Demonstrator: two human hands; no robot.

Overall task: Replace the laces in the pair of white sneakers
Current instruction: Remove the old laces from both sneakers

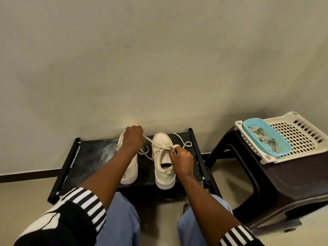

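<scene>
White right sneaker (pixel 164 174) stands upright at the counter's (pixel 92 153) middle, just beside the left sneaker (pixel 131 171) — its pale lace (pixel 148 139) loose, trailing over the counter.

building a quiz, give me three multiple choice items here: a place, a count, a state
1. Where does the blue tub sit? A) on the white perforated tray B) on the floor C) on the person's lap
2. How many white sneakers stand on the black rack? A) one B) two C) three
3. What is the right hand doing? A) lying flat B) pinching a lace C) lifting the tub

1 A, the tray lies under it; 2 B, a pair stands side by side; 3 B, its fingers curl round the lace.
</scene>
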